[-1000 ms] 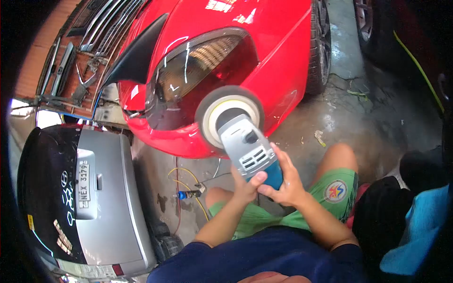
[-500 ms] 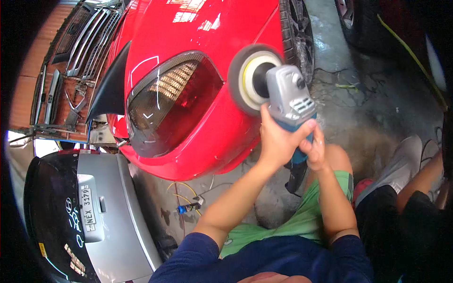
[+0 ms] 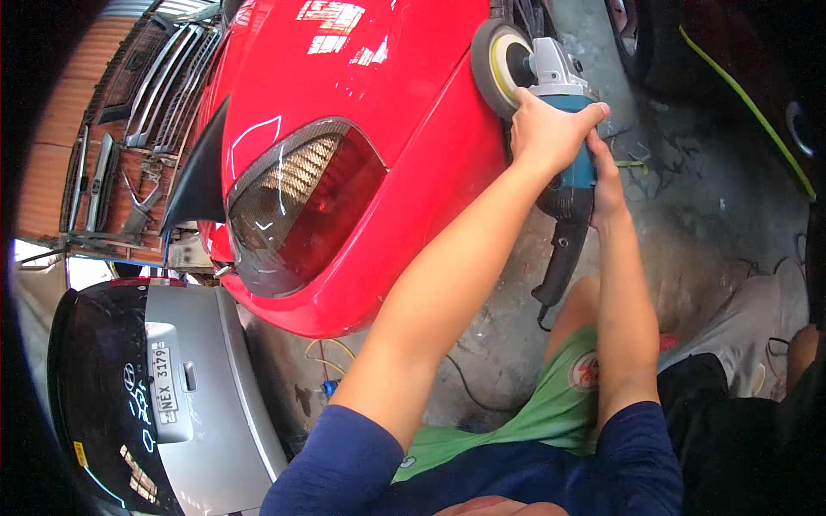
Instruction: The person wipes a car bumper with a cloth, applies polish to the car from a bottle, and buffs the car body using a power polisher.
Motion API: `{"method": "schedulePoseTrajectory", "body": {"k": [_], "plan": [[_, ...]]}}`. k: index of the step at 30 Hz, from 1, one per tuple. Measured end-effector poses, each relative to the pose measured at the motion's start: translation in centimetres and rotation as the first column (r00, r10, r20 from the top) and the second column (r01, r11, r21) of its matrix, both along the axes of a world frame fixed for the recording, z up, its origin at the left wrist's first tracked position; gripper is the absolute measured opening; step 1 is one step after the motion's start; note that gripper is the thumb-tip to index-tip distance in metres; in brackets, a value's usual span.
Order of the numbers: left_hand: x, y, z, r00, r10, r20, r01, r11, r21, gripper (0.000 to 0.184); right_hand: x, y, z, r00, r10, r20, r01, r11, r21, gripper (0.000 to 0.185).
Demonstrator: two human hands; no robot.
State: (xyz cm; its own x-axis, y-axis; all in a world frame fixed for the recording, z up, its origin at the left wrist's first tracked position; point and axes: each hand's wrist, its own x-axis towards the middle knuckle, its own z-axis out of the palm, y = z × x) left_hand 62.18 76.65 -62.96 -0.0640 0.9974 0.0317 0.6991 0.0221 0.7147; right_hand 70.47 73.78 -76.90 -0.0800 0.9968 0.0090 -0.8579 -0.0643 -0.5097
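Both my hands are on a car polisher (image 3: 568, 176) with a grey metal head and a blue body. My left hand (image 3: 551, 133) is wrapped around the body just behind the head. Lower down, my right hand (image 3: 608, 185) grips the body from its right side. The round polishing pad (image 3: 483, 73), white and yellow with a dark rim, faces the side of a red car (image 3: 447, 163) near the wheel. It appears to touch the paint, though I cannot tell for sure. A dark-tinted lamp (image 3: 301, 206) sits in the car's corner.
A silver car's rear (image 3: 215, 387) is at lower left. Grilles (image 3: 172, 86) hang on a rack at upper left. A power cord (image 3: 469, 387) and a yellow hose (image 3: 340, 344) lie on the concrete floor. At right is another person's leg (image 3: 748, 318); a dark vehicle stands beyond.
My hands have moved the polisher farther from me and to the right, along the car's side toward the wheel. More of its black rear handle now shows.
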Motion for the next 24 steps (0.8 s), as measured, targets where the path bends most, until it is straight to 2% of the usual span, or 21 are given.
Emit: {"method": "schedulePoseTrajectory", "body": {"k": [5,10,12,13,14,15,16,17,18,21,24], "plan": [[0.5,-0.4,-0.3,0.999,0.032,0.010,-0.032,0.999,0.011,0.107,0.9,0.6,-1.1,0.999,0.044,0.005,-0.044,0.999,0.012,0.057],[-0.4,-3.1,0.7,0.996,0.055,0.068,-0.060,0.995,0.082,0.104,0.6,-1.6,1.4,0.983,-0.023,0.180,-0.011,0.982,0.188,0.069],[-2.2,-5.0,-1.0,0.978,0.033,0.207,-0.068,0.984,0.166,0.099,-0.1,-3.7,1.5,0.970,-0.040,0.241,-0.019,0.971,0.237,0.082],[-3.2,-6.4,-2.0,0.964,0.020,0.265,-0.081,0.972,0.219,0.097,-0.4,-5.4,2.2,0.931,-0.053,0.361,-0.023,0.979,0.203,0.088],[-4.2,-8.3,-2.4,0.944,-0.010,0.330,-0.079,0.963,0.256,0.095,-0.9,-6.8,2.0,0.891,-0.082,0.446,-0.033,0.970,0.243,0.091],[-5.7,-9.9,-3.7,0.930,-0.023,0.367,-0.087,0.956,0.280,0.092,-1.3,-8.1,2.5,0.880,-0.052,0.472,-0.084,0.961,0.262,0.093],[-6.4,-12.0,-3.8,0.866,-0.069,0.495,-0.093,0.951,0.294,0.089,-1.8,-9.5,3.0,0.866,-0.024,0.499,-0.136,0.950,0.281,0.096],[-7.1,-14.0,-3.7,0.850,-0.094,0.519,-0.086,0.946,0.313,0.086,-2.3,-10.9,3.5,0.851,0.001,0.526,-0.186,0.936,0.299,0.098],[-7.9,-15.6,-3.8,0.865,-0.082,0.494,-0.098,0.940,0.327,0.086,-3.1,-11.8,2.8,0.866,0.053,0.498,-0.230,0.925,0.302,0.101],[-8.6,-17.6,-3.9,0.818,-0.080,0.569,-0.139,0.933,0.331,0.085,-3.7,-12.7,3.1,0.833,-0.004,0.553,-0.249,0.890,0.382,0.101],[-7.6,-15.4,-3.2,0.828,-0.090,0.553,-0.097,0.950,0.298,0.085,-2.9,-11.6,3.7,0.880,-0.006,0.474,-0.186,0.915,0.358,0.098]]}}
